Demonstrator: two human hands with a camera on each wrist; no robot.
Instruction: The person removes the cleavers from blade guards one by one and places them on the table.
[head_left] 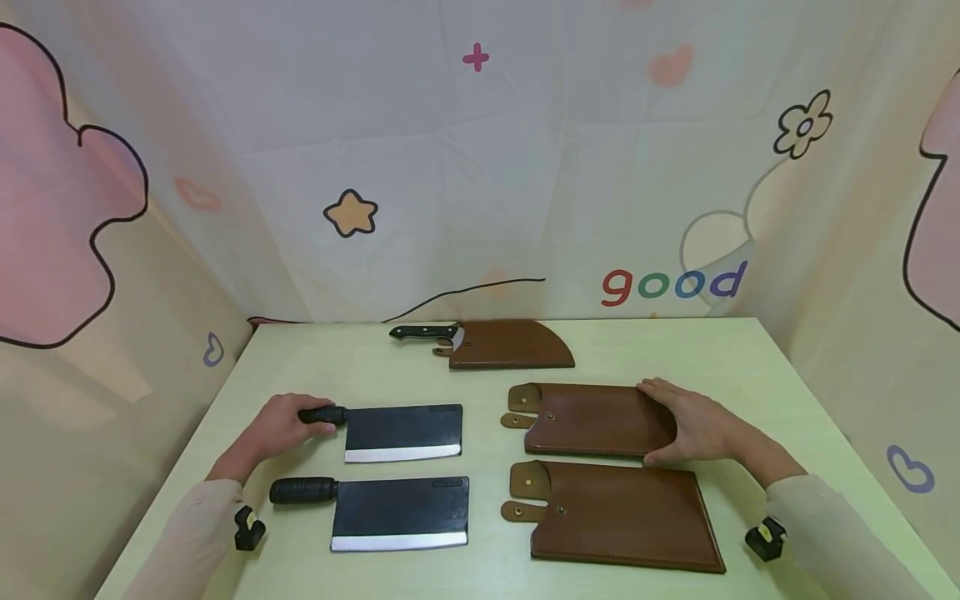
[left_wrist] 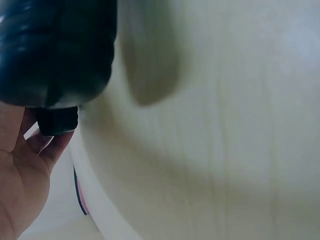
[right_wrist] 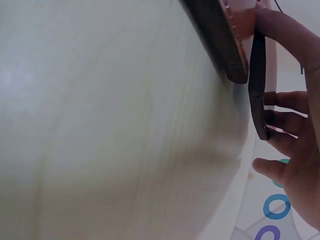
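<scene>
At the left, my left hand (head_left: 279, 427) grips the black handle of the upper cleaver (head_left: 403, 429), whose dark blade points right with its bright edge toward me. A second cleaver (head_left: 401, 510) lies nearer, its handle (left_wrist: 55, 50) large in the left wrist view. My right hand (head_left: 701, 427) holds the right end of the upper brown leather sheath (head_left: 592, 417), thumb at its near edge and fingers at its far edge. That sheath's edge (right_wrist: 257, 90) shows beside the fingers in the right wrist view. Another brown sheath (head_left: 626, 517) lies nearer, its strap open at the left.
Toward the table's back edge lies a knife with a black riveted handle (head_left: 423, 332), its blade inside a curved brown sheath (head_left: 517, 344). The pale table (head_left: 337, 358) is enclosed by patterned curtains (head_left: 480, 183) at the back and both sides.
</scene>
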